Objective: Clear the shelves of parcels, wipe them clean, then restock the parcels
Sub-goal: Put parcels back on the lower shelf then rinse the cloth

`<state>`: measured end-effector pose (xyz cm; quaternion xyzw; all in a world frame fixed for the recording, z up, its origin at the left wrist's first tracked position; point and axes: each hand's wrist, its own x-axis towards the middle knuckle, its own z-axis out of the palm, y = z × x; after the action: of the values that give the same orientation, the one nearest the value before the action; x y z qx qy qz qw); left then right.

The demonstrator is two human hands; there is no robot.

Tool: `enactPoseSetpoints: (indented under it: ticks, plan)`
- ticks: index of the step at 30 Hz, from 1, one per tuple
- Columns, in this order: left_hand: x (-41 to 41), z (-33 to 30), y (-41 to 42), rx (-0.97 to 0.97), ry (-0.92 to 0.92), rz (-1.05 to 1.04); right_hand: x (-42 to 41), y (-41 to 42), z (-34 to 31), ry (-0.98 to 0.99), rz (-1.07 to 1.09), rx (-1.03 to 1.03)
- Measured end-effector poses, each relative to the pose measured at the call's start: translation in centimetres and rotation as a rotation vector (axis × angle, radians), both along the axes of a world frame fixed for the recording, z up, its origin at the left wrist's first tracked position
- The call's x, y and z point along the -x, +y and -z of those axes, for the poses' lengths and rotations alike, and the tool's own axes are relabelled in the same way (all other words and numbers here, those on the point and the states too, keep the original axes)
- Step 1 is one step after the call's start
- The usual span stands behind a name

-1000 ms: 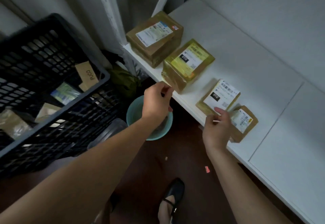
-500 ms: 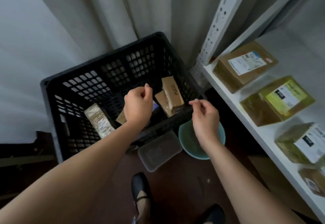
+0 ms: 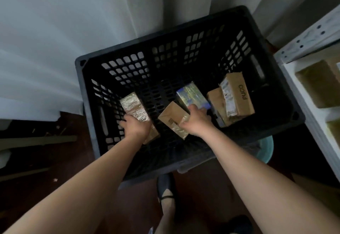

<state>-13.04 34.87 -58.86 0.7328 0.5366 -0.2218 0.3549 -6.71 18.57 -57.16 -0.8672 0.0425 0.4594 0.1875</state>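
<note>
Parcels lying loose on the floor of the black crate (image 3: 103,64), centre of the frame. Left hand (image 3: 135,128) down on the foil-wrapped parcel (image 3: 135,107) at lower left, fingers curled round its near end. Right hand (image 3: 196,121) closing over the brown carton (image 3: 172,119) in the middle, fingertips also against the blue-labelled parcel (image 3: 192,95) behind it; cannot tell which of the two is truly gripped. Two stacked cartons (image 3: 234,99) leaning at the right wall.

Restocking, by the look of it. Best to take one parcel per hand, grip across the narrow sides, lift straight up past the crate rim before swinging right. Foil wrap likely slippery, so squeeze firmly.

White shelf (image 3: 298,86) at the right edge, close beside the crate, already holding yellowish parcels (image 3: 316,85). Teal basin (image 3: 266,151) tucked beneath the crate corner, lower right. Steel upright (image 3: 312,39) at upper right worth clearing with the elbow.
</note>
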Motion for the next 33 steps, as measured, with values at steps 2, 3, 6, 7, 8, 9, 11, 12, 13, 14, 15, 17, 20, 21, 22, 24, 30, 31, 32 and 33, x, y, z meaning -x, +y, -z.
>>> enactPoseSetpoints:
  ticks: [2, 3, 6, 7, 8, 9, 11, 12, 13, 14, 15, 17, 20, 21, 22, 24, 30, 31, 32, 33]
  plan:
    - [-0.3, 1.1, 0.1, 0.010, 0.026, -0.038, 0.1, 0.8, 1.2, 0.030, -0.087, 0.101]
    - [-0.3, 1.9, 0.3, 0.011, 0.031, -0.054, 0.1, 1.2, 1.8, 0.054, -0.121, 0.130]
    - [-0.5, 3.7, 0.6, 0.011, 0.069, -0.077, 0.1, 2.0, 3.1, 0.094, -0.197, 0.187]
    - [-0.6, 4.1, 0.6, 0.008, 0.090, -0.077, 0.2, 2.2, 3.4, 0.081, -0.217, 0.208]
    - [-0.7, 4.5, 0.6, 0.011, 0.108, -0.080, 0.2, 2.3, 3.7, 0.058, -0.239, 0.230]
    - [-0.9, 4.7, 0.5, 0.019, 0.119, -0.091, 0.2, 2.5, 4.0, 0.032, -0.262, 0.254]
    - [-1.2, 5.3, 0.2, 0.032, 0.132, -0.111, 0.3, 2.7, 4.8, -0.005, -0.296, 0.299]
    - [-1.2, 5.4, 0.1, 0.029, 0.152, -0.100, 0.3, 2.8, 5.2, -0.014, -0.302, 0.318]
    - [-1.2, 5.5, 0.0, 0.028, 0.172, -0.072, 0.2, 2.9, 5.5, -0.024, -0.303, 0.332]
    - [-1.1, 5.6, -0.1, 0.035, 0.169, -0.045, 0.2, 2.9, 5.8, -0.045, -0.297, 0.337]
    - [-0.9, 5.8, 0.0, 0.049, 0.144, -0.032, 0.1, 2.9, 6.0, -0.071, -0.286, 0.334]
    - [-0.4, 6.5, 0.4, 0.065, 0.088, -0.059, 0.0, 2.9, 6.2, -0.110, -0.259, 0.310]
    - [0.0, 6.5, 0.8, 0.115, 0.042, -0.185, -0.2, 2.6, 5.9, -0.103, -0.199, 0.253]
    - [0.1, 6.0, 0.7, 0.134, 0.031, -0.225, -0.4, 2.5, 5.5, -0.097, -0.161, 0.226]
    - [0.1, 5.5, 0.6, 0.145, 0.011, -0.263, -0.6, 2.4, 4.9, -0.098, -0.115, 0.196]
    - [0.1, 4.2, 0.4, 0.151, -0.090, -0.319, -0.9, 2.0, 3.3, -0.130, -0.008, 0.115]
    - [-0.3, -1.3, -0.3, 0.178, -0.387, -0.293, -0.8, -1.2, -2.7, -0.248, 0.326, -0.179]
    - [-0.4, -2.4, -0.6, 0.180, -0.431, -0.289, -0.7, -1.9, -3.7, -0.266, 0.368, -0.222]
    - [-0.5, -3.4, -1.0, 0.179, -0.475, -0.290, -0.6, -2.6, -4.6, -0.282, 0.408, -0.261]
    - [-0.4, -4.5, -1.5, 0.177, -0.515, -0.287, -0.5, -3.4, -5.5, -0.298, 0.445, -0.290]
